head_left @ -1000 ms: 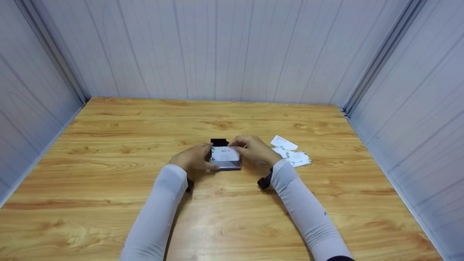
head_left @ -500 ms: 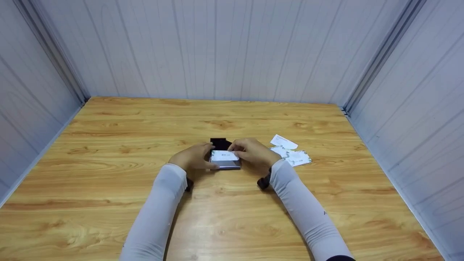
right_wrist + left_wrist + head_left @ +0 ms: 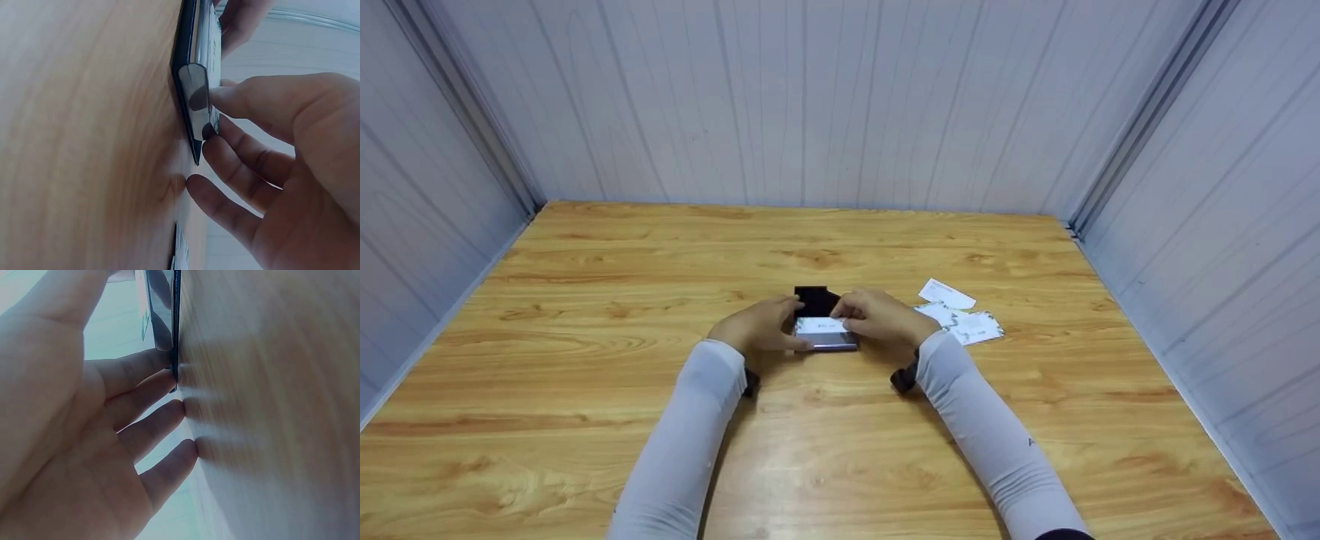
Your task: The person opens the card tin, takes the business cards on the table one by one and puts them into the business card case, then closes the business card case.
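Three white panelled walls (image 3: 840, 105) close in the wood-grain tabletop (image 3: 585, 390), & on it we see two arms in pale sleeves (image 3: 667, 450). The L hand (image 3: 754, 324) steadies the L end of the card case, thumb at the near edge & forefinger at the far one; its other fingers are only loosely bent, tips down at the tabletop in the L wrist view. The R hand (image 3: 889, 316) has thumb & forefinger nearly together, pinching a card approx. at its R end, remaining fingers half curled.

Well to the R lie some loose printed cards (image 3: 979, 328), overlapping; we can't tell exactly how many. The case (image 3: 834, 342) sits flat between the hands, shiny part toward us, black flap (image 3: 812, 301) laid out on the far side.

Smallest is the pinched card (image 3: 814, 325) — now just a narrow strip above the shiny part. A sec ago it covered much more & hid most of the flap. We'd judge it's gone further into the case, i.e. this insertion looks mostly done — but the R hand hasn't let go.
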`<state>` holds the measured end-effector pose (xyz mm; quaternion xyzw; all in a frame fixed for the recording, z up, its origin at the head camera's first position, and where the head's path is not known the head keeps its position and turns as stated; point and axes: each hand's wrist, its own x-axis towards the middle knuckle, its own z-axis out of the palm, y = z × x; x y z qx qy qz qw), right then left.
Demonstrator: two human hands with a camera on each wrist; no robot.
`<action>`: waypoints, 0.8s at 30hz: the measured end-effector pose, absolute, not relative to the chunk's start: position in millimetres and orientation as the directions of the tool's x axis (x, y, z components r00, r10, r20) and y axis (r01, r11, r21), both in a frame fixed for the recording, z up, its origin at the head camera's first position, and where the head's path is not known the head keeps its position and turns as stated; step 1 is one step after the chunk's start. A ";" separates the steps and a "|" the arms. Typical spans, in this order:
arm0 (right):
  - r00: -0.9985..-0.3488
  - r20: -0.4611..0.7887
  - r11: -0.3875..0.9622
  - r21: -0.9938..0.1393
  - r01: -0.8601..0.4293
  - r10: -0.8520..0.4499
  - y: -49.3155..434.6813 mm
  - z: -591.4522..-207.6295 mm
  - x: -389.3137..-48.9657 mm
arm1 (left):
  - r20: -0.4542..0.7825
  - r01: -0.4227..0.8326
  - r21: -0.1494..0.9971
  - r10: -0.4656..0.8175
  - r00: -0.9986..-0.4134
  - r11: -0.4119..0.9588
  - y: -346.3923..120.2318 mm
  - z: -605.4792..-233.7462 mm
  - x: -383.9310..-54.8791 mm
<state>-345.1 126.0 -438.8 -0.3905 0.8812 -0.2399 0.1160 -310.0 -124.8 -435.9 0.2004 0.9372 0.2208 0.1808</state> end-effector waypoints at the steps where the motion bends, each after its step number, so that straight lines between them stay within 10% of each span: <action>1: -0.668 -0.022 0.584 -0.509 -0.633 -0.743 126.2 -438.9 -344.7 | -0.250 0.297 0.484 0.455 -0.855 0.823 -124.7 -435.9 -309.9; 24: -0.676 -0.071 0.605 -0.522 -0.601 -0.733 130.4 -434.9 -341.5 | -0.274 0.253 0.504 0.431 -0.860 0.826 -124.2 -432.6 -305.4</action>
